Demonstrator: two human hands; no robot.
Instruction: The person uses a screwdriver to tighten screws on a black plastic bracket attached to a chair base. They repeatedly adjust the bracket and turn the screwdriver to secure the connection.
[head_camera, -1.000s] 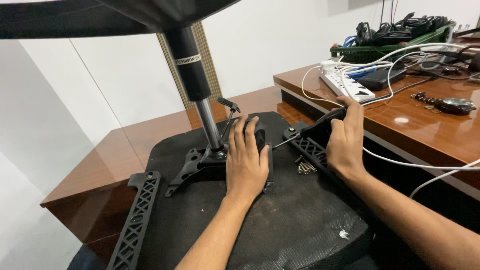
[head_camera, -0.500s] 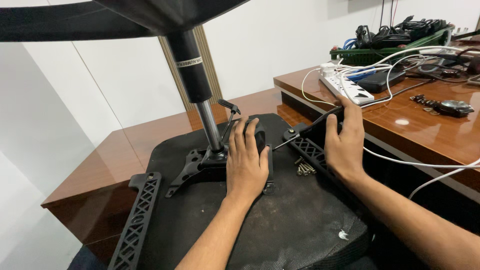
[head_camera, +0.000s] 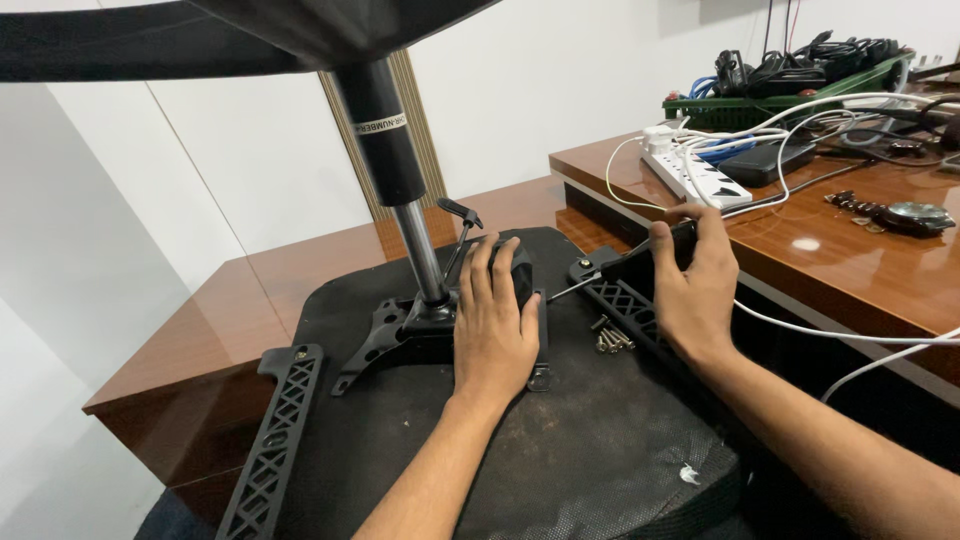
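Change since half a second ago: almost none; both hands stay put. Left hand: fingers spread, pressed flat on the seat mechanism plate, centre of the upturned seat. Right hand: closed around the screwdriver, tip at its 9 o'clock. Keep your driver square and the plate pinned.

The upturned chair seat lies on the lower bench. The mechanism plate sits on the seat, with the gas column rising from it. Loose screws lie right of the plate. Behind them, on the higher bench, the power strip lies before the crate.
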